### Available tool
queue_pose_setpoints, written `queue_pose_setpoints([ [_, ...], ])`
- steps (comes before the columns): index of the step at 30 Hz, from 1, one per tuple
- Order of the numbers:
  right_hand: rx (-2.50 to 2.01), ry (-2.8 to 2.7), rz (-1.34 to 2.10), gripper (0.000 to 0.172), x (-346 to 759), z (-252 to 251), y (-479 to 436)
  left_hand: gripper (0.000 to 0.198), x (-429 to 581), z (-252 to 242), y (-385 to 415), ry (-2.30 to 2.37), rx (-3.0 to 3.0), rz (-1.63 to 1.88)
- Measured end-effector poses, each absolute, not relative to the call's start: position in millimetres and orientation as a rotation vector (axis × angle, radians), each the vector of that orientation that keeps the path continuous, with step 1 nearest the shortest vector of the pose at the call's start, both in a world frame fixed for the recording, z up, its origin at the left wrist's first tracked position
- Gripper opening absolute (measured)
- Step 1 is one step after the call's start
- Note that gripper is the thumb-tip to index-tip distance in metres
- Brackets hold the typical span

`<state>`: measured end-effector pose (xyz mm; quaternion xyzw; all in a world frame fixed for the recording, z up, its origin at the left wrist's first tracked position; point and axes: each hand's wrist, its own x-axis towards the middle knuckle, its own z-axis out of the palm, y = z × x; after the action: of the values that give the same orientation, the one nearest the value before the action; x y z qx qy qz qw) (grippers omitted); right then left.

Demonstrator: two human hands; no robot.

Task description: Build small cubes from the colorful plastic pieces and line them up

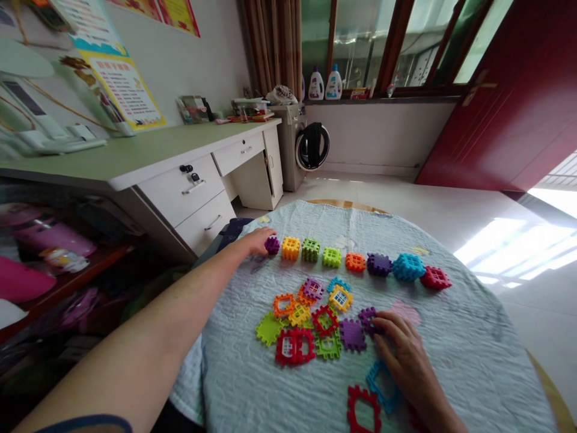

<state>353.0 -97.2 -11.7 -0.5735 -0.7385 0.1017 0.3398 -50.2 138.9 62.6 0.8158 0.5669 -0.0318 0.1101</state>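
Note:
My left hand point(261, 240) reaches to the far left of the table, its fingers closed on a small purple stack of interlocking building tiles point(271, 245). That stack begins a row with a yellow stack point(291, 248), a green stack point(311, 249), a lime stack point(332, 257), an orange one point(356, 262), a dark purple one point(379, 264), a blue one point(409, 267) and a red one point(436, 278). My right hand point(408, 349) pinches a purple tile point(368, 319) beside a flat purple tile point(353, 334). Its palm hangs over a blue frame tile point(382, 385), partly hidden.
Loose tiles lie in a heap mid-table, including a red tile point(295, 347) and a lime tile point(269, 329). A red frame tile point(363, 410) is near the front. Light cloth point(469, 349) covers the round table. A desk point(180, 144) stands left; a washing machine point(292, 144) is behind.

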Motion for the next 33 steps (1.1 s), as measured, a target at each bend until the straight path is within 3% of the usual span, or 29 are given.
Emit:
queue_pose_setpoints([
  [2,-1.499,-1.924,0.269,0.023,352.9,-11.5,-97.3,0.069,-47.6,61.0,138.4,1.623,2.377,-0.092],
  [7,-1.506,-1.934,0.282,0.022,352.7,-10.7,-97.3,0.049,-43.0,61.8,136.7,1.565,2.368,-0.133],
  [16,-1.513,-1.937,0.279,0.022,353.0,-10.8,-97.7,0.043,-40.2,64.8,134.3,1.585,2.404,-0.172],
  [29,-1.513,-1.945,0.296,0.023,353.0,-11.7,-97.4,0.048,-40.4,59.7,140.4,1.559,2.41,-0.24],
  [33,-1.511,-1.934,0.301,0.023,353.2,-11.7,-98.0,0.07,-40.0,58.2,136.5,1.625,2.387,-0.21],
])
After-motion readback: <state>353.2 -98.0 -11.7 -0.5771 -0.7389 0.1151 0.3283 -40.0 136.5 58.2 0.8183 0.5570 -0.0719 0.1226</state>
